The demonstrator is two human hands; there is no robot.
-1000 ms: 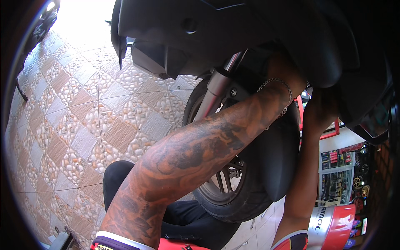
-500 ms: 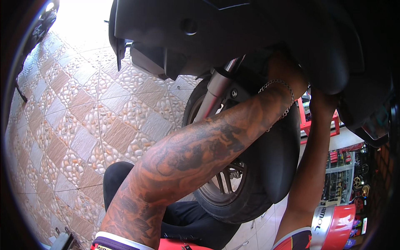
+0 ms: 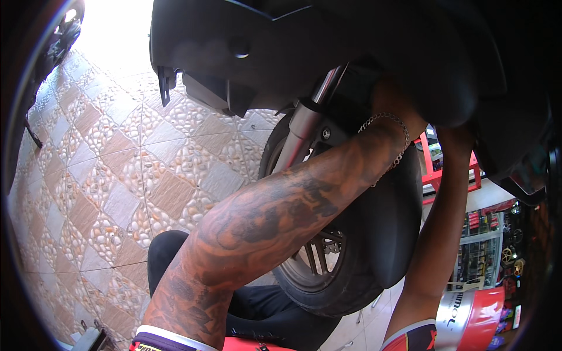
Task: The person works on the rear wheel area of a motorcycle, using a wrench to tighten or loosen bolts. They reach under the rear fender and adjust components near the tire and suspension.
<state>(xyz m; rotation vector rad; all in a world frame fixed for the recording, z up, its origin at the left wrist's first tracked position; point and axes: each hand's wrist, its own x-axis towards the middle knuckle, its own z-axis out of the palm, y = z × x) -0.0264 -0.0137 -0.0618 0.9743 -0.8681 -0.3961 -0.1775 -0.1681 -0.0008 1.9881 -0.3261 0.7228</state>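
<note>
Dark motorcycle bodywork [image 3: 281,50] fills the top of the view. My left hand [image 3: 395,99], with a chain bracelet at its wrist, reaches up behind the panels above the front wheel. Its fingers are lost in shadow. To its right, my right hand [image 3: 456,138] also goes up under the bodywork, and the panel covers its fingers. Whether either hand grips anything cannot be seen. Below my left forearm are the black front tyre [image 3: 325,295] and a dark mudguard [image 3: 395,234]. The metallic fork leg [image 3: 304,123] stands just left of my left wrist.
Patterned pebble-and-tile flooring [image 3: 123,193] spreads on the left. A red and silver drum [image 3: 477,316] stands at lower right, near a glass display case [image 3: 480,251]. Behind my right wrist is a red metal frame [image 3: 433,172]. Part of another dark vehicle [image 3: 58,44] shows at upper left.
The bodywork sits slightly lower and further left in the view. My right hand has shifted slightly left within it; both hands remain up under the panels.
</note>
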